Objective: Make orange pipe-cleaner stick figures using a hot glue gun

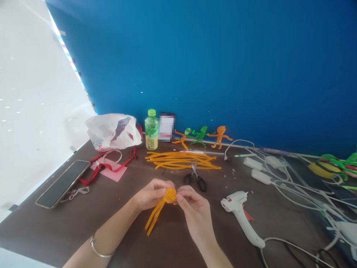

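Note:
Between my two hands is an orange pipe cleaner figure (170,195), wound into a round knot with two straight tails hanging down to the left. My left hand (153,194) pinches the knot from the left. From the right, the fingertips of my right hand (193,208) close on the same knot. Just beyond my hands lie black-handled scissors (194,176), blades pointing away. Their tips rest on a bundle of loose orange pipe cleaners (182,160). The undersides of the knot and some fingertips are hidden.
A white glue gun (242,217) with its cord lies right of my hands. Pipe cleaner figures (220,137) stand along the blue wall beside a green-capped bottle (151,130). At left are a phone (63,184), a plastic bag (113,130) and a red lanyard (111,169). Cables (290,186) tangle at right.

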